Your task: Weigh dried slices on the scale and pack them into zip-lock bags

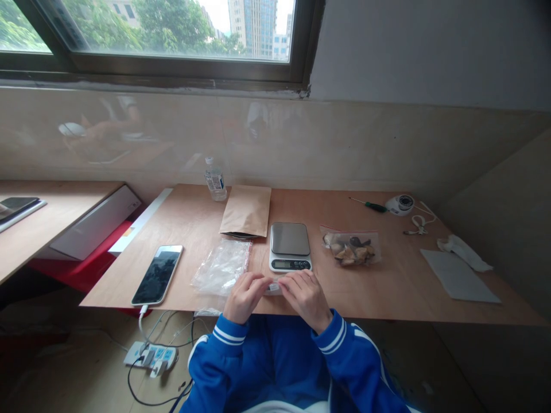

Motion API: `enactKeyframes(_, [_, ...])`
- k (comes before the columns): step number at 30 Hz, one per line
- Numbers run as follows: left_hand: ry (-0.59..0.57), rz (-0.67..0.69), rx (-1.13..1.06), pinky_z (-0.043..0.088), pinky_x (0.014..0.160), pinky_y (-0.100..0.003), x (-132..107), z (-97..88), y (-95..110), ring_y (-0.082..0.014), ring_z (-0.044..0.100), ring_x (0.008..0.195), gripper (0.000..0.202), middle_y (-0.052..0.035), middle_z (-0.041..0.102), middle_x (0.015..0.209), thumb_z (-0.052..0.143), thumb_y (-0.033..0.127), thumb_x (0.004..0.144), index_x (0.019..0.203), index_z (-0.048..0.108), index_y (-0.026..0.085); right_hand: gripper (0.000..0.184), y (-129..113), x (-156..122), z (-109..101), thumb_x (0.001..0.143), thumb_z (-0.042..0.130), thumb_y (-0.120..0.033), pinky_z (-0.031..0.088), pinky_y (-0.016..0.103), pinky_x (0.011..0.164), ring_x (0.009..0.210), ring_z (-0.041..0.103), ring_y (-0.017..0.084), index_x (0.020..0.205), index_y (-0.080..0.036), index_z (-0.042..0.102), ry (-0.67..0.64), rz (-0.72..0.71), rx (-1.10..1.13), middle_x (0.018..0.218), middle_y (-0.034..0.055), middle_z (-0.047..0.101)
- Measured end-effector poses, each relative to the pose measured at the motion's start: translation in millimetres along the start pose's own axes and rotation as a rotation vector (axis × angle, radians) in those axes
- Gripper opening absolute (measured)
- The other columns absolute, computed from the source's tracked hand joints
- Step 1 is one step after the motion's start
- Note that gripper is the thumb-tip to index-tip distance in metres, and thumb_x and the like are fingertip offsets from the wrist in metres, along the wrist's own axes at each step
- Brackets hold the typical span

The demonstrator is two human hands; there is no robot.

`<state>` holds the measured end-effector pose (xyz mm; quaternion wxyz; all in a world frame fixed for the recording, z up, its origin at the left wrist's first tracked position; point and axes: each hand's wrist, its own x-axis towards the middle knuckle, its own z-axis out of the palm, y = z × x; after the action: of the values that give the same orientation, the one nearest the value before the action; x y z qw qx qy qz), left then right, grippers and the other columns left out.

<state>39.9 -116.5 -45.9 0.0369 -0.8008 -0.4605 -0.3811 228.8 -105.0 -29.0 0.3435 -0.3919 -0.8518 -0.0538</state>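
Note:
My left hand [244, 296] and my right hand [305, 296] meet at the near edge of the wooden table [387, 287], fingers curled around a small clear object [274, 285] held between them. It is mostly hidden by the fingers, so I cannot tell what it is. Just beyond my hands sits a digital kitchen scale [290, 245] with a bare steel platform. A stack of clear zip bags [222, 266] lies left of the scale. To its right lies a filled zip bag of brown and dark pieces [350, 247].
A brown paper pouch [247, 211] and a water bottle [214, 179] are behind the scale. A phone [158, 273] charges at the left edge, its cable leading to a power strip [150, 355] on the floor. A screwdriver [368, 205], tape roll [400, 203] and grey sheet [458, 276] lie on the right.

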Motion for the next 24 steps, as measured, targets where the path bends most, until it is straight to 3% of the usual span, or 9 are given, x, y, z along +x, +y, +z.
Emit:
enactKeyframes(5, [0.007,0.038,-0.015,0.051,0.073,-0.027,-3,0.9,-2,-0.0144,0.061,0.081,0.018,-0.0059,0.065,0.088,0.051,0.019,0.087,0.101,0.063,0.020,0.014,6,5,1,0.089,0.046,-0.012,0.043,0.031,0.082,0.079,0.059,0.015,0.088,-0.018,0.059,-0.049,-0.076,0.082,0.082,0.0023,0.065])
enactKeyframes(24, [0.076,0.122,-0.020,0.051,0.074,-0.028,-4,2.4,-7,-0.0150,0.062,0.083,0.025,-0.0059,0.066,0.090,0.052,0.015,0.085,0.107,0.062,0.021,0.015,-2,13,8,0.091,0.045,-0.014,0.042,0.032,0.080,0.075,0.057,0.016,0.089,-0.017,0.059,-0.041,-0.098,0.035,0.077,0.0034,0.063])
